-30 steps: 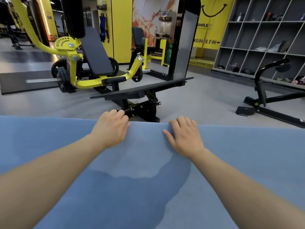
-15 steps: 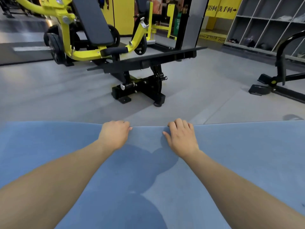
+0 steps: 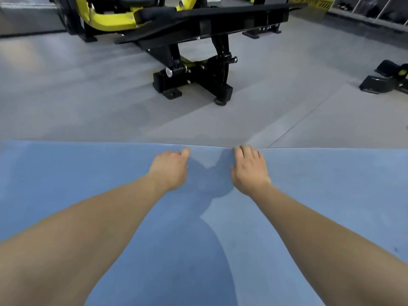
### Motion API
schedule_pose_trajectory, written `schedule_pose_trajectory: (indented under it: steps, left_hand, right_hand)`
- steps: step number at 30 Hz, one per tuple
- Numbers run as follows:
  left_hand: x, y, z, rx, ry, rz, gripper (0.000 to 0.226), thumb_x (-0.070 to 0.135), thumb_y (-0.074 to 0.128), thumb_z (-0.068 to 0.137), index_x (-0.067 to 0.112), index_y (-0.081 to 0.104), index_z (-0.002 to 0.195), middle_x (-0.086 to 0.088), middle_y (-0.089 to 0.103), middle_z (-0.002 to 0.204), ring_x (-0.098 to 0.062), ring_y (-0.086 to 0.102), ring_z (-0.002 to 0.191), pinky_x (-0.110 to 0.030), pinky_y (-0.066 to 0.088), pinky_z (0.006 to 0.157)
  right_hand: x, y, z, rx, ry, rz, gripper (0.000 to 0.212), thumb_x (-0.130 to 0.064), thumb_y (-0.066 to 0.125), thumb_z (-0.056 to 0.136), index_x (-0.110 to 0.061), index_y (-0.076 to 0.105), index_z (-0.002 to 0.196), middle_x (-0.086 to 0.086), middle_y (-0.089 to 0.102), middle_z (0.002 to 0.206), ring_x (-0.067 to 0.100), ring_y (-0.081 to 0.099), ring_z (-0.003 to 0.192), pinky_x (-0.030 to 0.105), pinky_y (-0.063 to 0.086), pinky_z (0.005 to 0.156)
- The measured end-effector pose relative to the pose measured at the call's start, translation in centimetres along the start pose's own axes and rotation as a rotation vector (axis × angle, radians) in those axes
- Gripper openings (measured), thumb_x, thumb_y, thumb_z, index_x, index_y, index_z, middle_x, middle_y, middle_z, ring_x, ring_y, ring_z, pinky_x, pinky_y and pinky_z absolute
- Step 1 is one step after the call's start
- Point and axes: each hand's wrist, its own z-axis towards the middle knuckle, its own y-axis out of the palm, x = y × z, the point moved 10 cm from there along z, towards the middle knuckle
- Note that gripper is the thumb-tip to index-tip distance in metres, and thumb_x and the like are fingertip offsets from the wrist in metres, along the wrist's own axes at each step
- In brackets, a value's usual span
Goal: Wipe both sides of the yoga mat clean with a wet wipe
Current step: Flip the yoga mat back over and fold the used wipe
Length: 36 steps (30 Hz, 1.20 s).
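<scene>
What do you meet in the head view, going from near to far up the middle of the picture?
Blue yoga mat → left hand and right hand gripping its far edge → bare grey floor → black base of the gym machine → its yellow frame.

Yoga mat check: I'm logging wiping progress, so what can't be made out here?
- Underside of the yoga mat: hidden by the mat itself, head view.
- Mat ends: cut off by the left, right and bottom frame edges.
- Fingers of the left hand and right hand: their tips curl over the far edge, out of sight.
- Wet wipe: none visible; could be hidden under a hand.
</scene>
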Motion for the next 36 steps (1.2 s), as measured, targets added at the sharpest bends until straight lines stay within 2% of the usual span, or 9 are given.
schedule_pose_trajectory:
  steps: [4,7,10,14,17,21,24,26,36]
  left_hand:
    - [1.0,1.3,-1.1,-0.044,0.042,-0.03,0.06,0.006,0.05,0.087,0.015,0.033,0.144,-0.008,0.051,0.124,-0.031,0.052,0.114,-0.039,0.044,0.084]
    - [1.2,2.8,-1.9,-0.064,0.06,-0.076,0.058,0.01,0.05,0.086,0.016,0.037,0.142,-0.006,0.049,0.121,-0.029,0.049,0.113,-0.036,0.044,0.088]
    - [1.5,4.3,-3.2,-0.068,0.082,-0.124,0.052,0.017,0.052,0.085,0.016,0.042,0.137,-0.005,0.047,0.122,-0.028,0.045,0.116,-0.035,0.041,0.096]
    - [2.1,7.4,-5.5,-0.155,0.08,-0.249,0.047,0.002,0.048,0.082,0.014,0.049,0.126,-0.007,0.045,0.122,-0.028,0.044,0.115,-0.036,0.04,0.096]
    - [2.8,10.8,-8.2,-0.274,0.133,-0.215,0.052,-0.002,0.044,0.082,0.017,0.051,0.13,-0.006,0.047,0.125,-0.027,0.044,0.117,-0.033,0.04,0.097]
    - [2.4,14.9,-12.0,-0.418,0.145,-0.055,0.055,0.015,0.045,0.087,0.02,0.042,0.143,-0.004,0.051,0.129,-0.027,0.043,0.123,-0.034,0.036,0.103]
    - [2.4,17.2,-14.2,-0.51,0.166,0.011,0.082,0.046,0.049,0.091,0.018,0.013,0.16,-0.007,0.044,0.142,-0.029,0.039,0.133,-0.039,0.031,0.112]
    - [2.3,18.1,-14.9,-0.551,0.178,0.021,0.094,0.061,0.047,0.092,0.022,-0.002,0.161,-0.009,0.04,0.148,-0.03,0.035,0.138,-0.041,0.027,0.116]
    - [1.9,18.9,-15.8,-0.57,0.189,-0.044,0.09,0.067,0.045,0.093,0.029,0.0,0.161,-0.008,0.037,0.147,-0.029,0.035,0.137,-0.041,0.032,0.112]
  right_hand:
    - [-1.5,2.8,-1.4,-0.122,-0.022,0.101,0.059,-0.023,0.045,0.092,-0.008,0.028,0.147,0.008,0.037,0.143,0.027,0.033,0.133,0.038,0.03,0.108]
    - [-2.9,4.5,-3.2,-0.171,-0.045,0.118,0.061,-0.026,0.043,0.095,-0.009,0.024,0.15,0.007,0.032,0.149,0.026,0.027,0.139,0.038,0.025,0.113]
    - [-4.5,5.8,-5.4,-0.17,-0.062,0.167,0.06,-0.026,0.047,0.093,-0.008,0.028,0.148,0.008,0.034,0.149,0.028,0.029,0.139,0.039,0.026,0.113]
    - [-6.9,8.5,-9.2,-0.241,-0.073,0.225,0.059,-0.027,0.051,0.089,-0.008,0.038,0.143,0.011,0.037,0.148,0.031,0.034,0.137,0.044,0.03,0.111]
    - [-8.3,10.8,-12.5,-0.355,-0.058,0.217,0.058,-0.031,0.05,0.086,-0.009,0.043,0.139,0.015,0.037,0.149,0.035,0.036,0.137,0.049,0.033,0.108]
    - [-9.7,14.3,-17.1,-0.604,-0.051,0.197,0.064,-0.043,0.037,0.097,-0.017,0.016,0.153,0.005,0.004,0.161,0.027,0.002,0.148,0.049,0.01,0.118]
    - [-10.1,15.6,-18.6,-0.674,-0.022,0.218,0.075,-0.057,0.035,0.095,-0.025,0.005,0.155,0.002,-0.009,0.162,0.025,-0.01,0.149,0.053,0.005,0.118]
    - [-10.4,16.3,-19.0,-0.705,-0.021,0.2,0.079,-0.064,0.033,0.092,-0.029,0.0,0.155,0.002,-0.016,0.162,0.027,-0.015,0.148,0.056,0.005,0.117]
    - [-10.7,16.6,-20.4,-0.709,-0.045,0.14,0.083,-0.07,0.028,0.09,-0.031,-0.01,0.154,0.002,-0.025,0.159,0.029,-0.022,0.146,0.058,0.004,0.116]
